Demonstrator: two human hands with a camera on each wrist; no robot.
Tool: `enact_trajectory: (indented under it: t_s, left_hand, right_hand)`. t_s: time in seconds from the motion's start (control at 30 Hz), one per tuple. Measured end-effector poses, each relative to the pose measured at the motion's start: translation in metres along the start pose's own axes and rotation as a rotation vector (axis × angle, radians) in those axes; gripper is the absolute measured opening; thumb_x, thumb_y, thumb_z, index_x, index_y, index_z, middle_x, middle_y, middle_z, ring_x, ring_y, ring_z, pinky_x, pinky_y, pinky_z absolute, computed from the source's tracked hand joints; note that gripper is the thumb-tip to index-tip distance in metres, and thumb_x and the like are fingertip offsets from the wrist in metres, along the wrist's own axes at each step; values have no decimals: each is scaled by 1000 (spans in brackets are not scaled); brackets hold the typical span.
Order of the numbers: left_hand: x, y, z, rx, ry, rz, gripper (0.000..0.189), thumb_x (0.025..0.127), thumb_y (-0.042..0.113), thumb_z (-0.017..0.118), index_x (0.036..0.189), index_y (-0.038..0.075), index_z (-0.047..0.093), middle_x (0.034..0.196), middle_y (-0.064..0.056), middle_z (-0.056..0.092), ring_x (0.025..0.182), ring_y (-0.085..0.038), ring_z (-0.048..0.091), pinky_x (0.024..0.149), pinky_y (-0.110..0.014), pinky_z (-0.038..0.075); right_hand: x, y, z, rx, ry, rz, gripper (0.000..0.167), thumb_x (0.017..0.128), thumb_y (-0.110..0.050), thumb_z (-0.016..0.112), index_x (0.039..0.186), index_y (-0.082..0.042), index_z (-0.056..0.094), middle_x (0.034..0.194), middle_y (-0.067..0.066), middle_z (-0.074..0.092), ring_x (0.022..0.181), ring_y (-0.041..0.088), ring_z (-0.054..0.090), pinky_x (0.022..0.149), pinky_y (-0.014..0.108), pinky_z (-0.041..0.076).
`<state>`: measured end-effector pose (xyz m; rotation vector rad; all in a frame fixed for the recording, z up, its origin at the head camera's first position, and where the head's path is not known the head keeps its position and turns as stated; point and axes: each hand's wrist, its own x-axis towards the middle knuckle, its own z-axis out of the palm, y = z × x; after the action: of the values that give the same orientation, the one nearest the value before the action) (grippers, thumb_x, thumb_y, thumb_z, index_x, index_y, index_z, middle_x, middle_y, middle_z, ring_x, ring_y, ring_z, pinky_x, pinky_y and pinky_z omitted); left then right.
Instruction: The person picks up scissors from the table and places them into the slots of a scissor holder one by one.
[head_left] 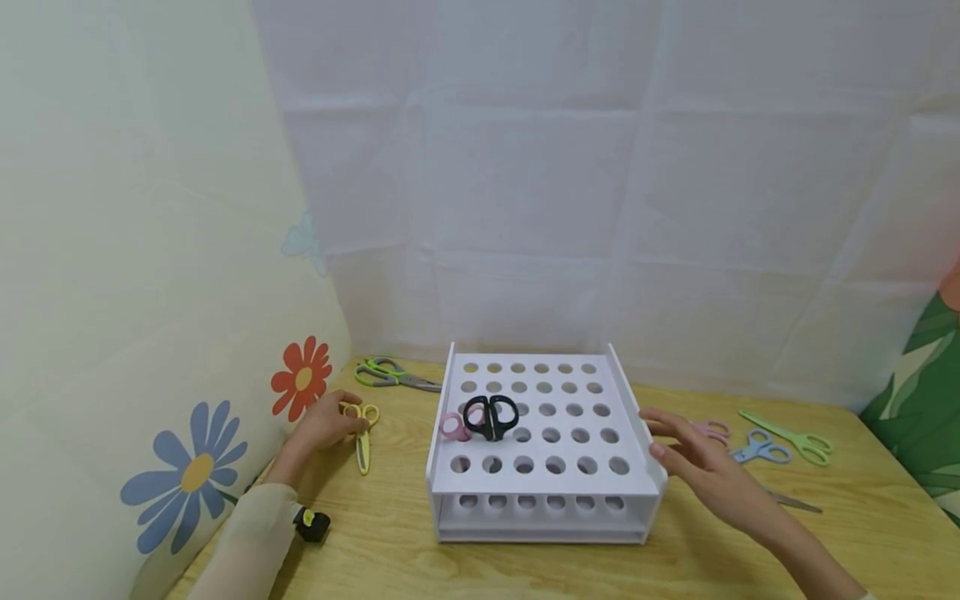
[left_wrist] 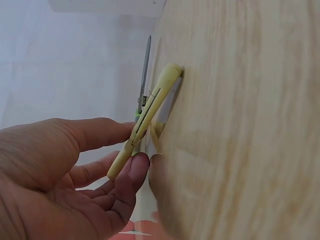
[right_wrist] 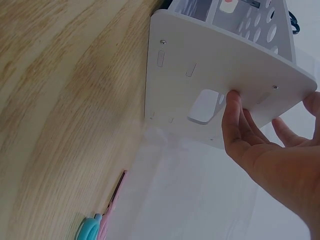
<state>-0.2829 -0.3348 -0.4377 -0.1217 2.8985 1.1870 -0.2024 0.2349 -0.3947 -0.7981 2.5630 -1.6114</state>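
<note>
On the left of the table, my left hand (head_left: 324, 423) pinches yellow scissors (head_left: 363, 450) by the handle loops. In the left wrist view the scissors (left_wrist: 156, 100) slant, thumb and fingers at the handle and blade end close against the wood. A white rack (head_left: 551, 485) with rows of round holes stands in the middle. My right hand (head_left: 708, 475) rests with extended fingers on its right side panel (right_wrist: 175, 75), near an oblong cutout. Black-handled scissors (head_left: 492, 423) stand in a left hole, handles up, beside a pink handle (head_left: 444, 433).
Green and grey scissors (head_left: 420, 382) lie behind the yellow pair, at the back left. Right of the rack lie pink scissors (head_left: 720, 435), blue scissors (head_left: 752, 450), light green scissors (head_left: 787, 433) and a metal blade (head_left: 798, 502) partly hidden by my right hand. Cloth hangs behind the table.
</note>
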Motion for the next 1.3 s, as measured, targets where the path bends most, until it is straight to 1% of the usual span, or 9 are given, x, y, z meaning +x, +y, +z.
enact_trajectory:
  t_s: [0.17,0.37,0.63,0.87,0.97,1.03,1.1,1.17,1.3]
  left_hand:
    - [0,2,1,-62,-3,-3,52,88,10,77,130,-9,53,93,-12,54,76,-22,58,62,-33,49]
    - [-2,4,2,-53,-3,6,50,89,9,77,130,-9,54,92,-11,55,74,-21,55,60,-32,49]
    - [-2,9,3,-82,-15,-14,52,90,9,76,135,-5,53,96,-14,56,76,-23,57,61,-34,51]
    - [-5,13,3,-132,-30,46,54,91,4,73,139,-8,50,97,-16,62,79,-24,65,65,-39,56]
    - [-6,16,2,-93,-16,76,41,92,5,71,128,-8,58,96,-14,63,79,-23,64,65,-37,54]
    - [-6,19,1,-53,-7,94,25,92,7,71,114,-4,64,92,-12,62,78,-22,61,64,-36,52]
    - [-6,21,0,-15,-4,107,12,93,9,71,100,1,66,87,-9,59,76,-22,57,62,-34,48]
    - [-5,24,0,-1,-5,119,9,93,11,72,92,5,66,84,-8,57,74,-22,53,61,-34,45]
    - [-6,28,-1,-15,-12,149,10,94,12,73,91,5,68,83,-7,58,74,-22,52,61,-34,45]
  right_hand:
    - [0,-1,0,2,0,0,45,109,-18,51,152,-7,44,143,27,50,117,32,61,86,33,56]
    - [0,1,-1,2,9,2,45,108,-18,51,151,-7,44,142,27,51,115,25,63,86,34,56]
    - [0,1,0,5,9,11,45,108,-18,51,151,-6,44,142,28,51,115,31,63,86,34,57]
    - [1,-1,0,-4,3,-6,45,108,-17,51,152,-6,44,141,27,51,116,31,62,86,33,56]
    - [1,-1,0,-5,2,-12,45,108,-16,51,151,-6,43,141,27,52,115,30,63,87,34,56]
    - [1,-1,0,-3,3,-10,45,108,-16,51,151,-6,44,141,27,52,115,29,63,87,33,56]
    - [1,-1,0,1,3,-7,45,108,-16,52,152,-7,44,142,26,52,115,30,63,87,33,56]
    - [0,-1,0,6,2,-7,45,108,-16,52,152,-7,44,142,27,52,116,31,63,87,33,56]
    - [0,-1,0,12,-3,-16,45,108,-15,51,152,-6,43,142,28,51,116,32,63,86,33,56]
